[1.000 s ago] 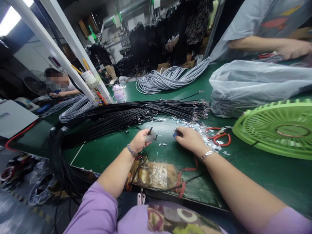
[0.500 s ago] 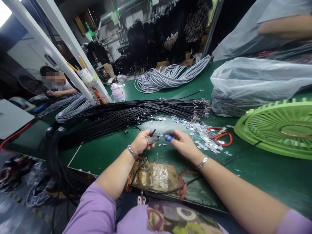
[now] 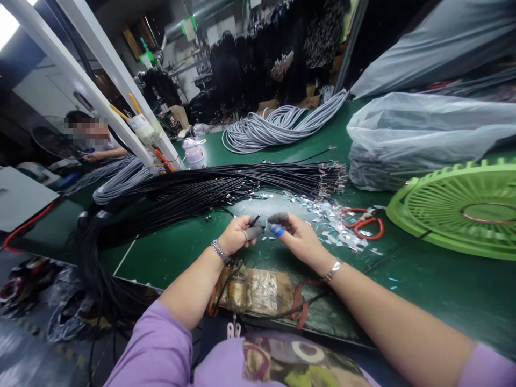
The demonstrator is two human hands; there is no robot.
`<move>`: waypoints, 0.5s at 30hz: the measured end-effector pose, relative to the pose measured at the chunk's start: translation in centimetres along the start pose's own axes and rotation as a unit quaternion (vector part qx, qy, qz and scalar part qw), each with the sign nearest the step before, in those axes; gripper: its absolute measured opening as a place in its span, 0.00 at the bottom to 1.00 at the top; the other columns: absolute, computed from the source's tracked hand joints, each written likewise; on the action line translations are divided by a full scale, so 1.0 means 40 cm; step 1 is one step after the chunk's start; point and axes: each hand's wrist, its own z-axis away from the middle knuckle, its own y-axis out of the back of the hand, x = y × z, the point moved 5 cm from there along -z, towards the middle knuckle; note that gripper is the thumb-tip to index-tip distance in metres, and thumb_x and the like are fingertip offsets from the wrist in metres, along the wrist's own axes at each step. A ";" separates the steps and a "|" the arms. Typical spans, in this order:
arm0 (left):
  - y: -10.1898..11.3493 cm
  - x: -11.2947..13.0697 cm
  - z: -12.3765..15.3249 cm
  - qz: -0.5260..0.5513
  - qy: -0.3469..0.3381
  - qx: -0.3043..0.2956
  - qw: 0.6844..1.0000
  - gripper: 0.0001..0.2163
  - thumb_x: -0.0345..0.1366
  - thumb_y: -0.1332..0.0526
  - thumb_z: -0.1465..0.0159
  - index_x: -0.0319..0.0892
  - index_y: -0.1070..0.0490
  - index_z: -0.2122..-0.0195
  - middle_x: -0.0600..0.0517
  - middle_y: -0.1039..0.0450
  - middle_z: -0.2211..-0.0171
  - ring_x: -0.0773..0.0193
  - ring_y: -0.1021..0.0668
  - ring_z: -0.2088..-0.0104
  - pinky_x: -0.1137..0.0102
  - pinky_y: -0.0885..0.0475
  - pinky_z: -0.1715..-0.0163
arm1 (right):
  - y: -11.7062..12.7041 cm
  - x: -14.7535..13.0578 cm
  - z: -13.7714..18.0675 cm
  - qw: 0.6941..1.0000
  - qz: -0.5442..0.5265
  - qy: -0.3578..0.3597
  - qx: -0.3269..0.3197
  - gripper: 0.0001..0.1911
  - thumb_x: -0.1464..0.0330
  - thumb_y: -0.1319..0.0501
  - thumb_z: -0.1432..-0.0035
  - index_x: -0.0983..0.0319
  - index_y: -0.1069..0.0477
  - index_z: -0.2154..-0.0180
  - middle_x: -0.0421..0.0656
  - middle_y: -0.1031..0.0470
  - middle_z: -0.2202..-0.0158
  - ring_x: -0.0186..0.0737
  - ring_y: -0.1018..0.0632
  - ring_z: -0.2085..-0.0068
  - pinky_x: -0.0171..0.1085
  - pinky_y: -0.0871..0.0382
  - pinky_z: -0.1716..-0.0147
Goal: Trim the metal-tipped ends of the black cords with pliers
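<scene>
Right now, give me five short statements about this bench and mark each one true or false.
1. The left hand pinches the end of a black cable. True.
2. The red-handled cutters are in the right hand. False: they lie on the green table, to that hand's right.
3. The green fan grille lies to the right of both hands. True.
4. The grey cable coil rests on the black cable bundle. False: it lies farther back, apart from it.
5. A blue cover sits on one right fingertip. True.
</scene>
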 end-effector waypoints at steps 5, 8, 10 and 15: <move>0.004 -0.003 -0.001 0.012 -0.003 0.004 1.000 0.24 0.56 0.33 0.55 0.39 0.36 0.73 0.60 0.39 0.86 0.76 0.39 0.88 0.78 0.48 0.89 | -0.014 -0.014 0.004 0.999 0.028 0.033 -0.023 0.09 0.61 0.41 0.45 0.60 0.30 0.68 0.42 0.24 0.72 0.38 0.27 0.73 0.36 0.32 0.73; 0.003 -0.002 0.001 0.027 -0.003 -0.004 1.000 0.24 0.56 0.33 0.54 0.39 0.36 0.73 0.61 0.40 0.87 0.76 0.41 0.88 0.78 0.50 0.89 | -0.006 -0.011 0.000 0.998 0.043 0.044 -0.006 0.09 0.62 0.43 0.44 0.60 0.30 0.68 0.43 0.24 0.71 0.39 0.25 0.71 0.37 0.31 0.71; 0.002 -0.001 0.001 0.036 -0.003 -0.007 0.999 0.24 0.56 0.33 0.54 0.39 0.36 0.72 0.61 0.40 0.87 0.77 0.41 0.88 0.78 0.50 0.89 | 0.006 -0.011 -0.001 0.997 0.061 0.053 0.017 0.09 0.62 0.44 0.42 0.60 0.29 0.66 0.44 0.23 0.70 0.39 0.25 0.70 0.38 0.31 0.69; 0.005 -0.001 0.001 0.028 -0.004 0.006 1.000 0.25 0.57 0.34 0.54 0.39 0.36 0.71 0.61 0.41 0.87 0.76 0.41 0.88 0.78 0.51 0.89 | 0.010 -0.026 0.009 0.992 0.103 0.076 0.020 0.14 0.58 0.39 0.45 0.61 0.30 0.61 0.45 0.24 0.68 0.38 0.26 0.71 0.36 0.32 0.74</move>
